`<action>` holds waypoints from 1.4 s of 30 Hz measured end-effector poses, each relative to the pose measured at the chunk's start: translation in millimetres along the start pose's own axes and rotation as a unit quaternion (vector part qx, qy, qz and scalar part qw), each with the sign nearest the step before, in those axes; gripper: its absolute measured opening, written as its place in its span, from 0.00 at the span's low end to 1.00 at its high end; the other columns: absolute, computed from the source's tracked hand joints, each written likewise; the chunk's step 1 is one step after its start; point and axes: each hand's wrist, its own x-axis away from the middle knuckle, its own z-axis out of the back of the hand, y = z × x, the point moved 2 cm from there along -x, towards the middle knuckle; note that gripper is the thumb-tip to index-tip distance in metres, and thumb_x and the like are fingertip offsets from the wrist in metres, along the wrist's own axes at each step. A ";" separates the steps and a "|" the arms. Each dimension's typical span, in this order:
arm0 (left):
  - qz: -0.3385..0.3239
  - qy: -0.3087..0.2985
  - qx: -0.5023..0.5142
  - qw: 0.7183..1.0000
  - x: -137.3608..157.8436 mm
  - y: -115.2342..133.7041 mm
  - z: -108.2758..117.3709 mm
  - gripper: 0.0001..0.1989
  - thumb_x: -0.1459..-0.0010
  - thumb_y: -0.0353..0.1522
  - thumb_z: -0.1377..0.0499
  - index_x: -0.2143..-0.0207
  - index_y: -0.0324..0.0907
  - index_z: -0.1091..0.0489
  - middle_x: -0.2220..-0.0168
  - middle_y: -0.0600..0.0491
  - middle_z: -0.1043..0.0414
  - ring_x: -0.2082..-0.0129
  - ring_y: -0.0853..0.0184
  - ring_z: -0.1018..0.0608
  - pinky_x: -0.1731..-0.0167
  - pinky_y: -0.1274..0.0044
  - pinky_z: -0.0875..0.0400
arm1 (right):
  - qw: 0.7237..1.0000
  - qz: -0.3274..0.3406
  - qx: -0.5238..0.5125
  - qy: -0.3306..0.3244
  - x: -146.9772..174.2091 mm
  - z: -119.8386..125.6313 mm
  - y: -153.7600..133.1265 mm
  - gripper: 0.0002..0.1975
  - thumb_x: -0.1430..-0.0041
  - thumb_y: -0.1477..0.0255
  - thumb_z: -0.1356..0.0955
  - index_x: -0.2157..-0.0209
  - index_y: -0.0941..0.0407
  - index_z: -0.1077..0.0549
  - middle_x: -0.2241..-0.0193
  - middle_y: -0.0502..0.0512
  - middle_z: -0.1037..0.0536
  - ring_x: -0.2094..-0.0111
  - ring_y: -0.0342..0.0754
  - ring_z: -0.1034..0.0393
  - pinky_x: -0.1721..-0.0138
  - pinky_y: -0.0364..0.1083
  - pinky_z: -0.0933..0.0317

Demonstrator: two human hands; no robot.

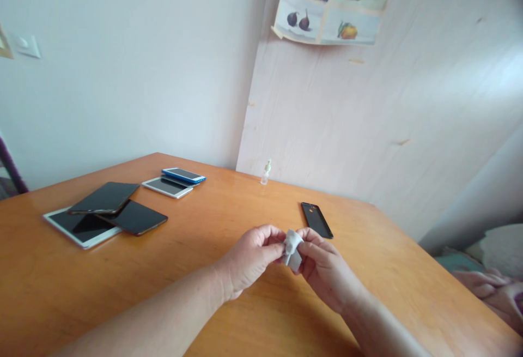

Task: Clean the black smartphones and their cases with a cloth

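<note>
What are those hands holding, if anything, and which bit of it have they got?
A small, crumpled, light-grey cloth. The left hand pinches its left side and the right hand its right side, between thumb and fingers.

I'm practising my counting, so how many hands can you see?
2: the left hand and the right hand, meeting at the small grey cloth, nearer the camera than the black phone case. No other hand shows.

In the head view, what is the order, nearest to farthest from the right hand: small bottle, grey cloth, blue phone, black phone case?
1. Grey cloth: held by the right hand
2. Black phone case: just beyond
3. Small bottle: farther back
4. Blue phone: far left
</note>
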 end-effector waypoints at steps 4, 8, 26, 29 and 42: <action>-0.005 0.010 -0.053 0.999 0.8 -3.2 0.9 0.05 0.47 0.30 0.40 0.67 0.37 0.29 0.68 0.52 0.24 0.65 0.66 0.24 0.59 0.73 0.34 | 0.994 0.031 0.091 0.045 -0.9 1.3 4.2 0.06 0.44 0.69 0.31 0.67 0.55 0.33 0.77 0.47 0.30 0.78 0.40 0.40 0.76 0.41 0.47; -0.009 0.021 -0.035 0.999 -0.9 -6.6 2.4 0.05 0.46 0.30 0.41 0.67 0.37 0.30 0.68 0.51 0.25 0.66 0.67 0.25 0.62 0.75 0.34 | 0.956 0.093 0.268 0.070 1.1 -1.6 3.0 0.05 0.43 0.69 0.33 0.69 0.56 0.30 0.78 0.47 0.30 0.78 0.40 0.41 0.76 0.41 0.47; -0.093 0.117 -0.350 0.925 -16.1 -7.0 37.3 0.21 0.48 0.37 0.39 0.51 0.41 0.32 0.50 0.45 0.28 0.48 0.58 0.28 0.47 0.68 0.36 | 0.942 0.134 0.243 0.188 3.0 15.7 -25.5 0.15 0.42 0.58 0.32 0.63 0.55 0.30 0.74 0.49 0.29 0.78 0.40 0.41 0.77 0.42 0.47; -0.084 0.085 -0.481 0.869 -17.3 -8.3 46.2 0.37 0.52 0.42 0.36 0.41 0.42 0.40 0.40 0.41 0.38 0.39 0.51 0.36 0.41 0.63 0.43 | 0.941 0.133 0.234 0.206 2.5 25.7 -35.4 0.15 0.41 0.57 0.33 0.68 0.56 0.29 0.77 0.48 0.33 0.79 0.39 0.44 0.78 0.42 0.51; -0.092 0.019 -0.608 0.789 -16.6 -13.3 45.8 0.29 0.54 0.38 0.38 0.48 0.41 0.34 0.50 0.44 0.31 0.48 0.52 0.30 0.49 0.66 0.36 | 0.920 0.049 0.336 0.195 -10.3 53.9 -36.3 0.09 0.49 0.65 0.32 0.70 0.57 0.29 0.81 0.48 0.30 0.80 0.41 0.42 0.78 0.42 0.52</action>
